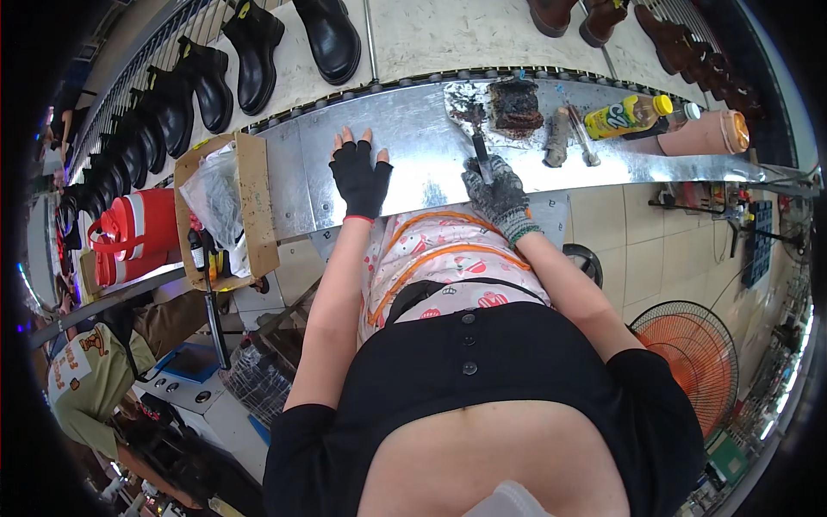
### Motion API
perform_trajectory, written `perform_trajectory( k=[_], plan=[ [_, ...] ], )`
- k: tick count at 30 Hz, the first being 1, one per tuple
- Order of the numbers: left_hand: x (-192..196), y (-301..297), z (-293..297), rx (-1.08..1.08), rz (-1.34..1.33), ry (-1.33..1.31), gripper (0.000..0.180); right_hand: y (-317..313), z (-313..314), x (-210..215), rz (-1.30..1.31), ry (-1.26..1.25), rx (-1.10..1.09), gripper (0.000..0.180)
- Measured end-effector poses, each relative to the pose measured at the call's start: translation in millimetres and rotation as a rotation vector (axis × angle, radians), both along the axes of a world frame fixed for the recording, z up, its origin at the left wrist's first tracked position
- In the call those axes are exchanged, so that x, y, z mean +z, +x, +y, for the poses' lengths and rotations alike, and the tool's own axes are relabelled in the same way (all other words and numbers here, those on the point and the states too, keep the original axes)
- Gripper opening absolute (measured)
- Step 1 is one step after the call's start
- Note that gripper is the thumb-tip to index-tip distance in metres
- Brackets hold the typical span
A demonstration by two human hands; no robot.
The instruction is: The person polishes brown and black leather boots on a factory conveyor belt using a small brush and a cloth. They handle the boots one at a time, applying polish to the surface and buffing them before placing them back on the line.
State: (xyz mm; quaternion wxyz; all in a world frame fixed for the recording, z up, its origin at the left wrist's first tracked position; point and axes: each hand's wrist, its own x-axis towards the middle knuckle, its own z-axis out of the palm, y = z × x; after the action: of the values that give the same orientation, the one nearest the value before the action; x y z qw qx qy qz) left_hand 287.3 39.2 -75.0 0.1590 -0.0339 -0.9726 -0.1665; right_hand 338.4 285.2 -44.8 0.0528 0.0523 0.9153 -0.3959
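My left hand [360, 179], in a black fingerless glove, lies flat on the metal ledge [301, 159] with its fingers spread. My right hand [497, 191], in a grey patterned knit glove, is closed round a slim tool with a dark handle [479, 148]. The tool's far end reaches onto a white sheet smeared with dark brown stuff [458, 96]; its tip is too small to make out. Beside that smear sits a dark, crusted block [517, 108]. To its right lie a worn, rolled-looking greyish piece [558, 142] and a thin stick-like tool [586, 142].
Beyond the ledge a conveyor carries black ankle boots [250, 60] and brown boots [594, 21]. A yellow bottle [622, 116] and a pink tumbler [702, 135] lie at right. A cardboard box [258, 207] and red jug [138, 224] stand left. An orange fan [689, 366] is below right; another person [103, 370] lower left.
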Motion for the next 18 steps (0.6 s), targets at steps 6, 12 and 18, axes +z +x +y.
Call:
perform_trajectory(
  k=[6,12,18],
  plan=[
    [-1,-1,-1,0.008,-0.03,0.011,0.051,-1,2,-4,0.022,0.032,0.065,0.029],
    [3,-2,1,0.01,-0.038,0.014,0.051,-3,3,-10,0.138,0.031,0.104,0.029],
    [-1,0,-1,0.019,0.019,-0.017,0.049,-42,-16,39,0.593,-0.249,0.039,0.031]
  ],
)
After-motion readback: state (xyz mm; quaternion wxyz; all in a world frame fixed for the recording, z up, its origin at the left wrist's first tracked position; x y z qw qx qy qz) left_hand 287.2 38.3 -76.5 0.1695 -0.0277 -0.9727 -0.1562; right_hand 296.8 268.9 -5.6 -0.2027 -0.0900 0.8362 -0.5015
